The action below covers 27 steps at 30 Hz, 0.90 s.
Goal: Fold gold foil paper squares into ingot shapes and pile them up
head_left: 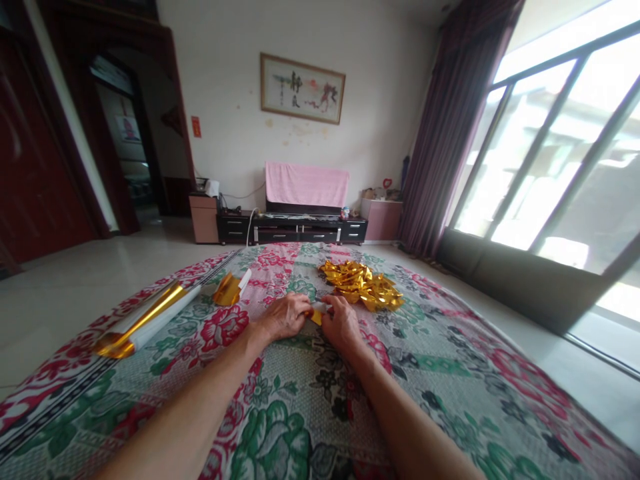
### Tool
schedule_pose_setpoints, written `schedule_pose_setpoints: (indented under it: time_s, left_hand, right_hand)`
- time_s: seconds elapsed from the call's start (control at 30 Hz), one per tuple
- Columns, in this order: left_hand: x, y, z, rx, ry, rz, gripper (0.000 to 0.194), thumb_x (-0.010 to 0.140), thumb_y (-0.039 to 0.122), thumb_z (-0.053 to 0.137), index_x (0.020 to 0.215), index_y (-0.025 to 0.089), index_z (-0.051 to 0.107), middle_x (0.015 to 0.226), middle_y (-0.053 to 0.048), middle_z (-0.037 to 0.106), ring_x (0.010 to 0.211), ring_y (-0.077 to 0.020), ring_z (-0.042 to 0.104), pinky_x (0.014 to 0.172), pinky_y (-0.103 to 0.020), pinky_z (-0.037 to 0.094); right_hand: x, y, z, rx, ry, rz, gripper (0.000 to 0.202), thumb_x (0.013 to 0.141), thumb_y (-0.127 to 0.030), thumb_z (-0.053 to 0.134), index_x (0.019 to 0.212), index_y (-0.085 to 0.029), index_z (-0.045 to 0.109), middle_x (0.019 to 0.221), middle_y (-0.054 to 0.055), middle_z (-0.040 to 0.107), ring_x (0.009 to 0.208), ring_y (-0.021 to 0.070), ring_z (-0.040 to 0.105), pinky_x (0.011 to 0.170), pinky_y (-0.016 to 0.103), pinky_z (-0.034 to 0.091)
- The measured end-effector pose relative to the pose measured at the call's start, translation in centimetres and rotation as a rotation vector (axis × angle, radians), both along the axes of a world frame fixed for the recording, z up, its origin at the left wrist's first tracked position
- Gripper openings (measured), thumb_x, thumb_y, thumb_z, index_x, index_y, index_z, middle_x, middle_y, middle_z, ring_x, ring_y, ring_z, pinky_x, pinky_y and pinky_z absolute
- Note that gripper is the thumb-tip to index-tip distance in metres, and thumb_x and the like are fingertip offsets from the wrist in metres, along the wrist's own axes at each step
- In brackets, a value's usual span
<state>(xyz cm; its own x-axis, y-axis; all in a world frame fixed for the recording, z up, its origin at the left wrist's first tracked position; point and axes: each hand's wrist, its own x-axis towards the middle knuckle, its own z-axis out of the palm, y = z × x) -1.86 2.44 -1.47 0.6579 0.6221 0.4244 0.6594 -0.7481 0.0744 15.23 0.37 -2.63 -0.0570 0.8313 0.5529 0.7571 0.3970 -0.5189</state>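
Note:
Between my two hands is a small piece of gold foil paper (317,316), with some of its white back showing. My left hand (287,315) pinches its left end, fingers bent together. On the other end, the fingers of my right hand (344,323) are closed as well. Just beyond my right hand lies a heap of folded gold foil pieces (363,285). To the left of my hands sits a small curled stack of gold foil sheets (229,289). A longer roll of gold and white foil paper (150,320) rests farther left.
A flowered cloth (273,433) in red, green and grey covers the surface under my hands. Beyond it stands a low black TV cabinet (300,230), with a pink towel (307,183) over the screen. A purple curtain (445,127) hangs by the windows at right.

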Motion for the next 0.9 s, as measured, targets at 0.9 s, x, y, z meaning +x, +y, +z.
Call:
schedule_pose_setpoints:
  time_s: [0.9]
  left_hand:
    - [0.75, -0.51, 0.0, -0.072, -0.15, 0.04, 0.008, 0.074, 0.021, 0.054, 0.077, 0.018, 0.061, 0.091, -0.004, 0.061, 0.088, -0.0154, 0.058, 0.081, -0.025, 0.046]
  right_hand:
    - [0.18, -0.48, 0.1, 0.043, -0.034, 0.169, 0.04, 0.065, 0.0, 0.041, 0.094, -0.018, 0.063, 0.088, 0.004, 0.062, 0.081, 0.0141, 0.056, 0.075, 0.022, 0.041]
